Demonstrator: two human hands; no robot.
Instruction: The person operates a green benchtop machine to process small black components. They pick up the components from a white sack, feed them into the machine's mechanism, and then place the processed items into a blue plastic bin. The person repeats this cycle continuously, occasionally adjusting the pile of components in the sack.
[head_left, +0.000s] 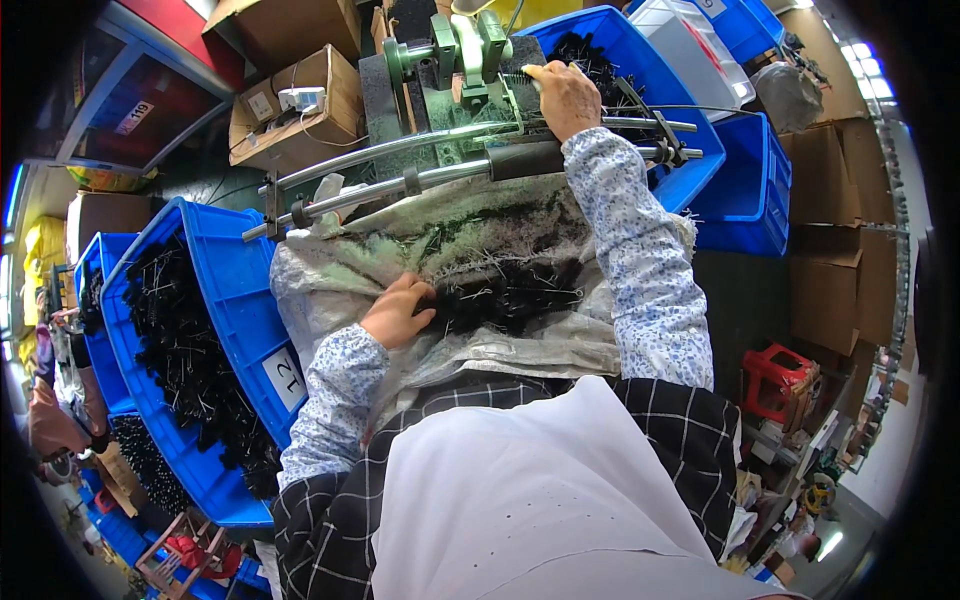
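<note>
A pile of black wire-stemmed brushes (505,298) lies on a dusty, pale woven sack (470,358) spread over my lap. At the left end of that pile is my left hand (398,312), its fingers curled and the thumb bent toward them. The fingertips touch the black bristles, and what they pinch is hidden. My right hand (567,98) is raised at the green bench machine (470,60), closed beside a small spring, with yellow coverings on its fingertips. I cannot make out what it grips. Two steel rails (430,180) cross between the machine and the sack.
On the left stands a blue bin (225,290) full of black brushes. Another blue bin (650,75) with brushes is behind my right hand, beside a further blue bin (750,190). Cardboard boxes (300,110) sit at the back left. A red stool (778,382) stands at the right.
</note>
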